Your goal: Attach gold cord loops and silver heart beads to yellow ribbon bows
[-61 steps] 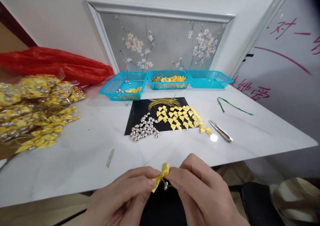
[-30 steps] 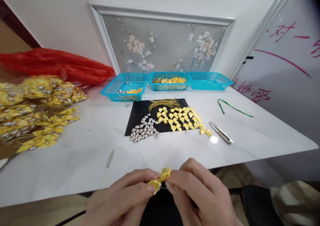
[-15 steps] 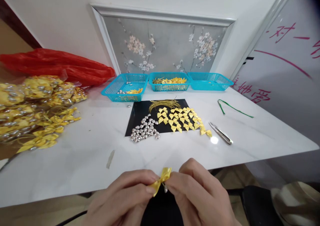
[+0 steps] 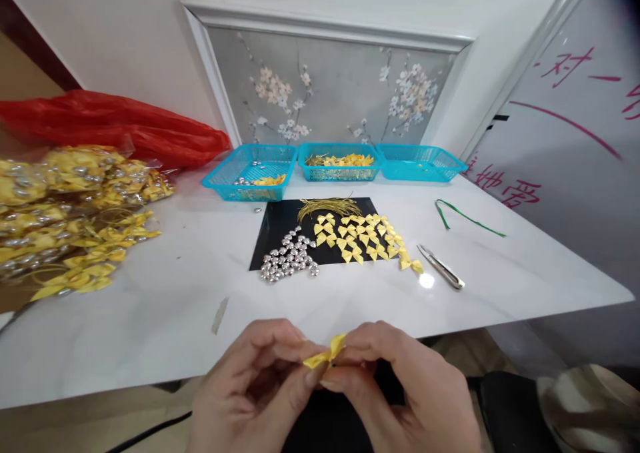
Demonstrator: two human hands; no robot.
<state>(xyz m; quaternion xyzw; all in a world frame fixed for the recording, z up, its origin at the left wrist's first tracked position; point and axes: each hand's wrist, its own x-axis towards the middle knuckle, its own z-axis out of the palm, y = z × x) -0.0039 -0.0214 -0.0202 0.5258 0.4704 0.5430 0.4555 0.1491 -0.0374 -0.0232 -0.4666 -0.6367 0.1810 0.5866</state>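
A small yellow ribbon bow (image 4: pixel 327 354) is pinched between my two hands in front of the table's near edge. My left hand (image 4: pixel 255 386) grips its left loop with thumb and fingers. On the other side, my right hand (image 4: pixel 400 386) has its fingertips closed at the bow's right loop and knot. The silver bead at the knot is now mostly hidden by my fingers. Farther back lie a heap of silver beads (image 4: pixel 290 261), rows of yellow bows (image 4: pixel 370 236) and a bundle of gold cords (image 4: pixel 330 207) on a black mat (image 4: pixel 270 223).
Three blue baskets stand along the wall: a left one (image 4: pixel 210 179), a middle one (image 4: pixel 303 166) and a right one (image 4: pixel 420 171). Small scissors-like snips (image 4: pixel 443 267) and a green tie (image 4: pixel 470 221) lie right. Bagged yellow bows (image 4: pixel 75 219) and a red bag (image 4: pixel 120 126) fill the left.
Both hands have turned and curled around the bow, thumbs now nearer each other below it. The bow has tilted flatter, and the bead that hung below it is covered.
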